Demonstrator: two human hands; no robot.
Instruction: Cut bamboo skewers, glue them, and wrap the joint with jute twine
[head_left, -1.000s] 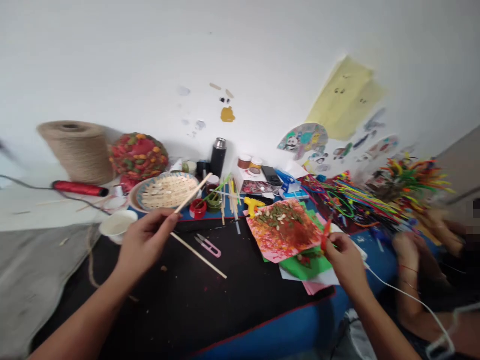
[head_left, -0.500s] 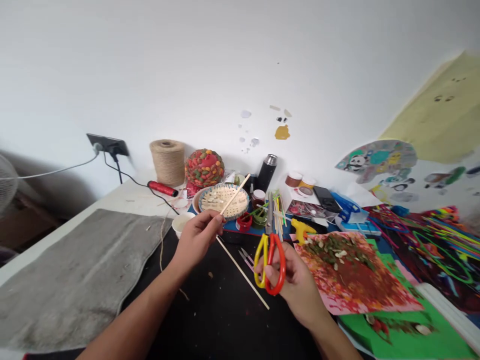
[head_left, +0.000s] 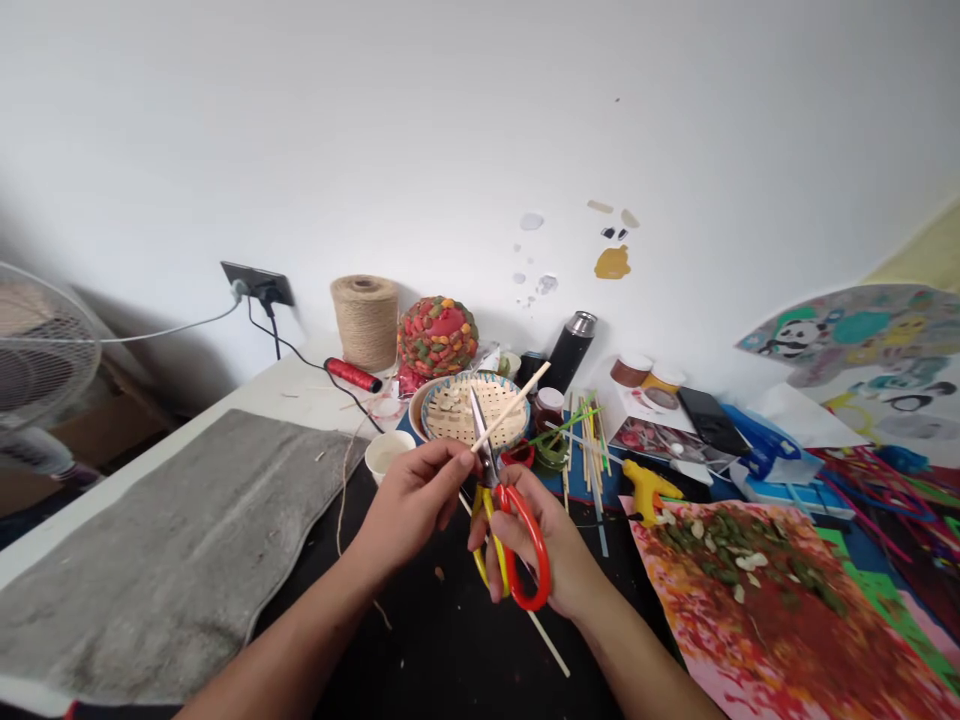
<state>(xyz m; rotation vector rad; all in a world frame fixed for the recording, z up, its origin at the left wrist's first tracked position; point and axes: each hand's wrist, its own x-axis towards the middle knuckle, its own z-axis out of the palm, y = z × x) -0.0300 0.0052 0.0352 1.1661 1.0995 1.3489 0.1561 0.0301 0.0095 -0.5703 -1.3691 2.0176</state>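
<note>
My left hand pinches a thin pale wooden stick between thumb and fingers, its free end pointing up and right. In my right hand are scissors with one red and one yellow handle. Their blades point up and meet or cross the stick just beyond my left fingertips; whether they touch it I cannot tell. Another pale stick lies on the black mat under my hands, partly hidden by them. Behind the blades sits a woven bamboo basket with a blue-laced rim.
A white cup stands left of the basket, near a grey cloth. At the back are a twine spool, a seed-covered ball and a black flask. Rightward lie a yellow glue gun and a painted sheet.
My right hand has brought the scissors up and left, to the stick in my left hand. The camera view has turned left.
</note>
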